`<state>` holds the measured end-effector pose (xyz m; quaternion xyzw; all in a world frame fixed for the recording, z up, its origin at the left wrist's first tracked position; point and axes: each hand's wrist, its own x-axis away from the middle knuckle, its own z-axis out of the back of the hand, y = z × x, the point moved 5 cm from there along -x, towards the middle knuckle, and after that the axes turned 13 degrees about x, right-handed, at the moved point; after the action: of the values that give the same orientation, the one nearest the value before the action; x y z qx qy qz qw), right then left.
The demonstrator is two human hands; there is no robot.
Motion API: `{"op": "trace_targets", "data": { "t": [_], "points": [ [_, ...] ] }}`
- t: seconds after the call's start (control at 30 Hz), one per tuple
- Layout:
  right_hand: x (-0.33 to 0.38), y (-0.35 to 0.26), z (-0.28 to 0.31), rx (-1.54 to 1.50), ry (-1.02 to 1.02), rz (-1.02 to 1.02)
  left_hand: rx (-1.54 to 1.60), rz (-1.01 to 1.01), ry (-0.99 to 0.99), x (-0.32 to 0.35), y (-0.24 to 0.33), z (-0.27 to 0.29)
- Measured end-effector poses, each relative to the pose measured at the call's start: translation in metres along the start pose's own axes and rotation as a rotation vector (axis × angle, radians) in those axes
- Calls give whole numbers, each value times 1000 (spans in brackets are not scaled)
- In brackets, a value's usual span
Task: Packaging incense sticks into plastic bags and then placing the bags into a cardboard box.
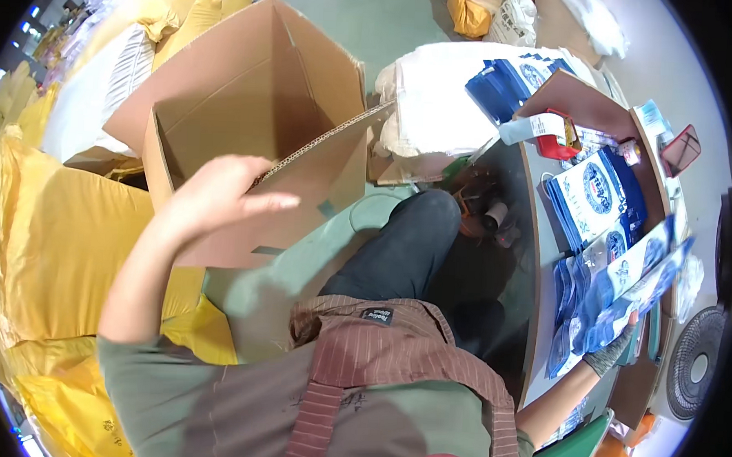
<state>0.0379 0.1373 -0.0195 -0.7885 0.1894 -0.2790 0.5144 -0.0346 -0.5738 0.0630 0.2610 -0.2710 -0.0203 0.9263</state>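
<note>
At 4 o'clock, right hand (615, 352) fingers grip blue-white pouches (637, 293); left hand (220, 193) open by cardboard box (249, 109). Likely next: carry pouches toward 10 o'clock.

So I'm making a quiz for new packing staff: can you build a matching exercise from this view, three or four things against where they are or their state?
Things:
1. cardboard box
2. left hand
3. right hand
4. yellow bags

Descriptions:
A. gloved, holding blue-and-white pouches over the table
B. piled on the floor at the person's left
C. bare, fingers spread, at a box flap
D. open, flaps up

Pairs: 1-D, 2-C, 3-A, 4-B
</note>
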Motion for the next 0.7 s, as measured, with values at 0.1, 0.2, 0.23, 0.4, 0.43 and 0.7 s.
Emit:
{"op": "trace_targets", "data": {
  "t": [0.1, 0.2, 0.23, 0.4, 0.43, 0.7],
  "points": [
    [67, 4, -139, 49, -185, 33, 206, -296, 47, -41, 38, 13],
    [115, 21, -314, 394, -586, 185, 1051, -754, -8, -48, 78, 2],
    [143, 27, -376, 500, -704, 235, 1151, -838, -16, -47, 90, 4],
    [214, 76, -566, 346, -1323, 425, 1650, -570, 281, -31, 23, 64],
    [224, 92, -587, 359, -1385, 489, 1708, -613, 310, -23, 3, 73],
    [231, 247, -516, 1255, -1636, 1171, 2026, -266, 428, -29, -140, 42]
  ]
}}
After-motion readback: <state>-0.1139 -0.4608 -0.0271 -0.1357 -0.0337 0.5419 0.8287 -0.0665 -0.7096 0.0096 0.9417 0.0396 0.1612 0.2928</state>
